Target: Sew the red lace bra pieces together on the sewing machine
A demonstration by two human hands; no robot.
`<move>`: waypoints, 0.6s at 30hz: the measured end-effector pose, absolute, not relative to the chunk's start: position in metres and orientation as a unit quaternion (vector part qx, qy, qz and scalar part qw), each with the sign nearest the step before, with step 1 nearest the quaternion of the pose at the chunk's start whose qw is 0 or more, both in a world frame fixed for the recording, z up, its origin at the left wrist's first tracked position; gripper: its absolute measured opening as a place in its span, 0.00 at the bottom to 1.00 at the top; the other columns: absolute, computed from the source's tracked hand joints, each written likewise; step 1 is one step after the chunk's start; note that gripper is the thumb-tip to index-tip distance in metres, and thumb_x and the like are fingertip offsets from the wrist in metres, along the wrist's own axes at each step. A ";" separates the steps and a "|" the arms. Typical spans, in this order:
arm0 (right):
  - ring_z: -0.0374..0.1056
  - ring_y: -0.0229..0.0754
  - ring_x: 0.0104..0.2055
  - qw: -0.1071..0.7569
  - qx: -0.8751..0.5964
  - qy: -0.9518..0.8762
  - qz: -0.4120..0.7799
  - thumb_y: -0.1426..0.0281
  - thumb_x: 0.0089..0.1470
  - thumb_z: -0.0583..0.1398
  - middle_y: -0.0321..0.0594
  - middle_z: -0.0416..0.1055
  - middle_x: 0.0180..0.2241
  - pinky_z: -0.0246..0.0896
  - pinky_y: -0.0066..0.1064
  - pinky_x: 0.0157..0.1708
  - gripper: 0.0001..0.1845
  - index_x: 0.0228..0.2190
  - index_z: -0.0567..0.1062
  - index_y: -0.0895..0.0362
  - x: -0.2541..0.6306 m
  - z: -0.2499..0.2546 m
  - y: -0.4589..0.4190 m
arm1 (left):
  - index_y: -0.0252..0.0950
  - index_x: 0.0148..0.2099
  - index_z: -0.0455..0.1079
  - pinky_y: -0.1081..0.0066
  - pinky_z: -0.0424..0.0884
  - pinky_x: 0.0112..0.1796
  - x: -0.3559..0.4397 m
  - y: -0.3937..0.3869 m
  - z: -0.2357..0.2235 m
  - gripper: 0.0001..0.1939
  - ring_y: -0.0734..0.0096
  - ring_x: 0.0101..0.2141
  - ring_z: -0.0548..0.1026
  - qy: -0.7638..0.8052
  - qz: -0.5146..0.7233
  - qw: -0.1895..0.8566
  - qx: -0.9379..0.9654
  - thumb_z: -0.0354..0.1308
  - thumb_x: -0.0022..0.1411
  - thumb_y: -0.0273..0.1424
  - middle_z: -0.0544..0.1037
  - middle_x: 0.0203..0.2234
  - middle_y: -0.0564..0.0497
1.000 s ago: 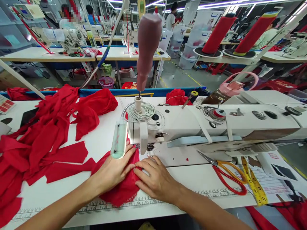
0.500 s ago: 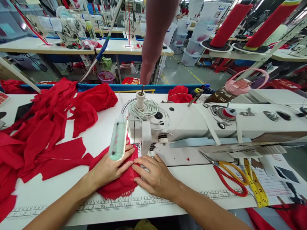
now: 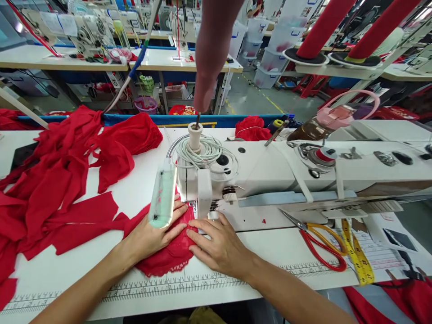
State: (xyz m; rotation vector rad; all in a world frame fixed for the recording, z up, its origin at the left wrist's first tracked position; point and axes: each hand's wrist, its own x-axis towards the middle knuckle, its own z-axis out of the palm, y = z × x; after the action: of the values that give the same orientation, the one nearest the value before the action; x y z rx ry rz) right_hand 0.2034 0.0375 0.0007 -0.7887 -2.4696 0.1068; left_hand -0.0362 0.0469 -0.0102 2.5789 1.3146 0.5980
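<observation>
A red fabric piece (image 3: 168,258) with a lacy lower edge lies on the white table under the head of a sewing machine (image 3: 263,168). My left hand (image 3: 153,238) rests flat on the fabric's left side, fingers outstretched toward the needle area. A pale green lamp (image 3: 162,193) hides part of that hand. On the fabric's right edge lies my right hand (image 3: 218,245), its fingers spread and pressing down just in front of the presser foot area. The needle itself is hidden behind the machine head.
Red cut fabric (image 3: 64,180) is heaped on the left. Scissors (image 3: 320,243) and a yellow tape measure (image 3: 357,256) lie at right. A pink-lidded bottle (image 3: 330,118) stands behind the machine, below red thread cones (image 3: 324,29). A printed ruler (image 3: 148,288) runs along the front edge.
The whole view has shifted slightly. Both hands stay on the red fabric in nearly the same position, with little visible movement of the fabric.
</observation>
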 end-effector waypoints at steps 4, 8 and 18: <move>0.68 0.42 0.39 0.269 -0.292 -0.917 0.041 0.66 0.63 0.58 0.44 0.75 0.49 0.52 0.45 0.55 0.12 0.45 0.76 0.57 0.204 0.000 0.038 | 0.37 0.60 0.67 0.57 0.70 0.54 -0.038 0.049 -0.013 0.19 0.56 0.52 0.74 0.439 0.203 0.096 0.870 0.52 0.70 0.38 0.76 0.50 0.43; 0.68 0.43 0.41 0.271 -0.290 -0.917 0.036 0.66 0.63 0.58 0.43 0.75 0.49 0.51 0.46 0.56 0.12 0.46 0.76 0.57 0.204 0.000 0.038 | 0.39 0.57 0.69 0.57 0.71 0.51 -0.039 0.052 -0.014 0.18 0.58 0.45 0.77 0.441 0.195 0.100 0.871 0.52 0.70 0.39 0.78 0.45 0.44; 0.69 0.44 0.45 0.262 -0.298 -0.917 0.040 0.66 0.63 0.59 0.43 0.75 0.47 0.49 0.47 0.58 0.13 0.46 0.76 0.56 0.204 0.002 0.036 | 0.40 0.54 0.70 0.58 0.72 0.50 -0.040 0.056 -0.013 0.16 0.57 0.47 0.76 0.436 0.176 0.099 0.877 0.50 0.70 0.39 0.77 0.49 0.44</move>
State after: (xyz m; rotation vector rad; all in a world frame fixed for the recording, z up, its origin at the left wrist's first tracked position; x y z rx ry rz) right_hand 0.2037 0.0364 0.0018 -0.8058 -2.4807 0.1079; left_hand -0.0397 0.0563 -0.0129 2.5938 1.2891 0.5207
